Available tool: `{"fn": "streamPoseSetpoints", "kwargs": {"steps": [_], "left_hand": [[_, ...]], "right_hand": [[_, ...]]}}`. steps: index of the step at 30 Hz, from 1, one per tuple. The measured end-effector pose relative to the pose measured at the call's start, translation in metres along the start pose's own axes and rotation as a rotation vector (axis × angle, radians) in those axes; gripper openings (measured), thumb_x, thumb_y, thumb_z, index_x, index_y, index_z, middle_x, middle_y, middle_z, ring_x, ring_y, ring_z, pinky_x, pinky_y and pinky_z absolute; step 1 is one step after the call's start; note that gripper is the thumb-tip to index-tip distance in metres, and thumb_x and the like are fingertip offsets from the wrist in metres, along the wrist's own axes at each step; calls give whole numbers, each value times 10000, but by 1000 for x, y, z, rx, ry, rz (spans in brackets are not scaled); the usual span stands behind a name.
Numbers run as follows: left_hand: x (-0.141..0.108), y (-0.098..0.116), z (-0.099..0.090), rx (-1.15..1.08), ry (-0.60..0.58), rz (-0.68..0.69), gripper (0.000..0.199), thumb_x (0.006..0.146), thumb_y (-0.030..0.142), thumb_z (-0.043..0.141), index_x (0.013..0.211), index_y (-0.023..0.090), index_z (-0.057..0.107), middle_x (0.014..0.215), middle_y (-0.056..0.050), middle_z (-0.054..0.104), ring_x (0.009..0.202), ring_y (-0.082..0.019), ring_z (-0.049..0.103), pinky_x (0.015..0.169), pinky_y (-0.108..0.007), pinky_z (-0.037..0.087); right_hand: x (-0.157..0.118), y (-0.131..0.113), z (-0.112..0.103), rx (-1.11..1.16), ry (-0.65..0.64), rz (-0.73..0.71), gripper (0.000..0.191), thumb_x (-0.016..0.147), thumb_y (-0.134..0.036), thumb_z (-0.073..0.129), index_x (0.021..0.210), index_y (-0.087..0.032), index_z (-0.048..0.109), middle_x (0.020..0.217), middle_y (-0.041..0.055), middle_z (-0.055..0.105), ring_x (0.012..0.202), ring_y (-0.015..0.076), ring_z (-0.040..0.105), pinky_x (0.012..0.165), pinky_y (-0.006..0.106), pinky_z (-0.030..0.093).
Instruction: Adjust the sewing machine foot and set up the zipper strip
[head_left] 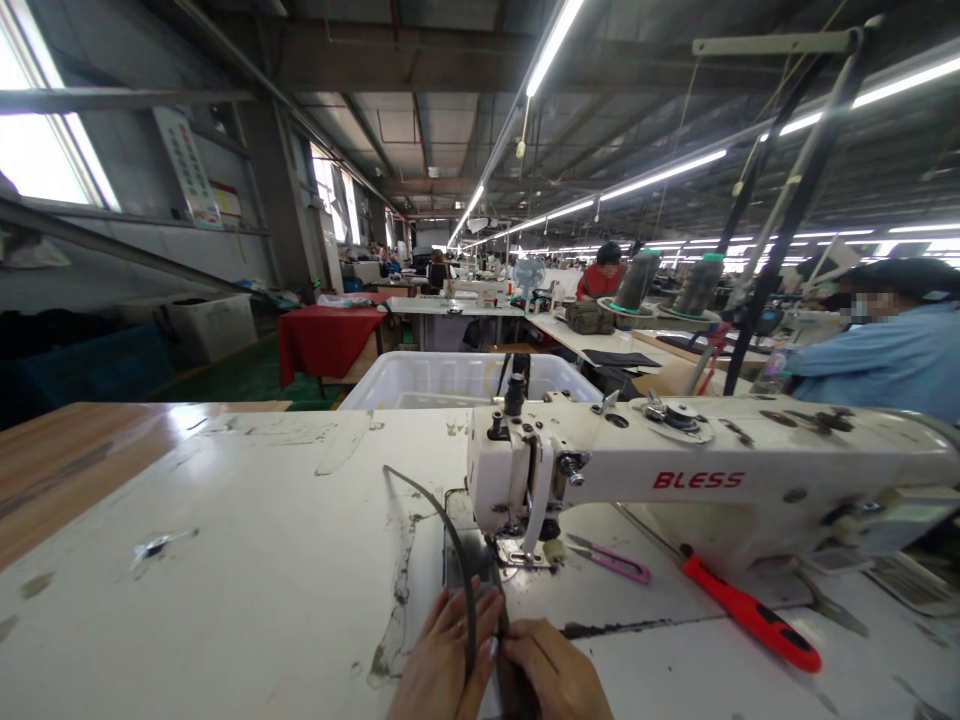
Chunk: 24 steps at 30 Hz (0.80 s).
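A narrow dark grey strip (448, 520) arches up from the sewing machine's bed and curves back over my left hand (448, 650). That hand lies just in front of the presser foot (525, 555), its fingers forward and its thumb pressed against dark material. Close beside it, my right hand (556, 668) is closed, thumb and fingers pinching the edge of a dark fabric strip (514, 690) that runs toward the needle area. The white sewing machine (615, 465) stands over the work. How the curved strip joins the fabric is hidden by my fingers.
Pink-handled thread snips (619, 562) and a red-handled screwdriver (757, 615) lie right of the needle on the white table (247, 560). Behind the machine is a white plastic bin (420, 375). Dark thread cones (640, 280) stand at the back. A person in blue (885, 350) sits at right.
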<state>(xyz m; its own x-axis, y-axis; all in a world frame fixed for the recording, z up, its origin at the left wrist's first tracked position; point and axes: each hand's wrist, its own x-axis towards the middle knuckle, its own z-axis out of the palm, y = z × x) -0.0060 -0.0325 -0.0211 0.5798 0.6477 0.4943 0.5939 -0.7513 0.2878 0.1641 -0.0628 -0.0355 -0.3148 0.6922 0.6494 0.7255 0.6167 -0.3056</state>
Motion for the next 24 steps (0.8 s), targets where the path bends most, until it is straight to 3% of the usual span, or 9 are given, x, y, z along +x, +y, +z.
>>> {"fn": "streamPoseSetpoints", "kwargs": {"steps": [4,9,14,24], "left_hand": [[1,-1,-1,35,86,72,414,882,230,432,1295,237,403,1171,-8,588,1127,-184,498,933,-310,424],[5,0,-2,75,76,91,406,879,232,432,1284,233,417,1167,-8,590,1105,-184,519,910,-310,452],[8,2,-2,101,60,54,379,885,245,407,1261,218,451,1159,-21,593,1101,-204,522,874,-355,475],[12,8,-9,96,-61,-28,349,890,260,392,1220,223,500,1176,-21,577,1116,-214,508,890,-403,451]], "right_hand": [[-1,-1,2,24,72,25,297,916,-201,257,855,-181,547,821,31,620,733,100,589,640,163,499],[-2,0,9,65,73,43,289,920,-227,261,864,-183,541,833,30,616,749,92,585,653,155,484],[-2,4,21,59,265,36,340,928,-251,251,792,-184,555,770,14,602,696,74,571,602,141,461],[2,0,18,58,256,50,361,935,-254,230,805,-186,560,780,9,607,712,62,576,622,136,452]]}}
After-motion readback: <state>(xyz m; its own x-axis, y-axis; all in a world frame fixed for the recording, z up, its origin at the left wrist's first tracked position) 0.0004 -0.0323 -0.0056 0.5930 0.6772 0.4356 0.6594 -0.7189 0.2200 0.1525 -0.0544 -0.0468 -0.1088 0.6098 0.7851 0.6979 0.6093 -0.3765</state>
